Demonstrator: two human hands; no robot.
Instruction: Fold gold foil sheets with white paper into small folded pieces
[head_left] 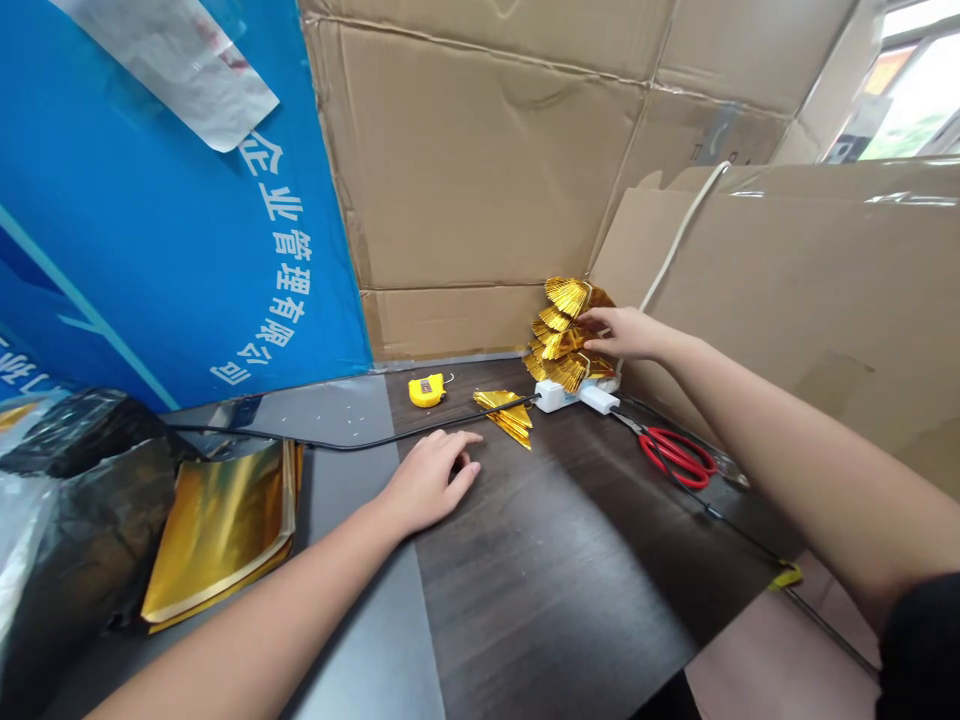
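Observation:
Against the cardboard corner rises a stack of pleated gold foil fans. My right hand reaches to the stack's right side, its thumb and fingers closed on a gold fan there; the fingertips are partly hidden by foil. On the dark table, my left hand rests with nothing in it, index finger stretched out and thumb apart. Just beyond its fingertips lies a single folded gold fan, separate from the stack, with a black cable running across it.
A yellow tape measure sits behind my left hand. Red-handled scissors lie right of a white power strip with a plug. At left are a pile of gold foil sheets and a black plastic bag. Cardboard walls enclose the back.

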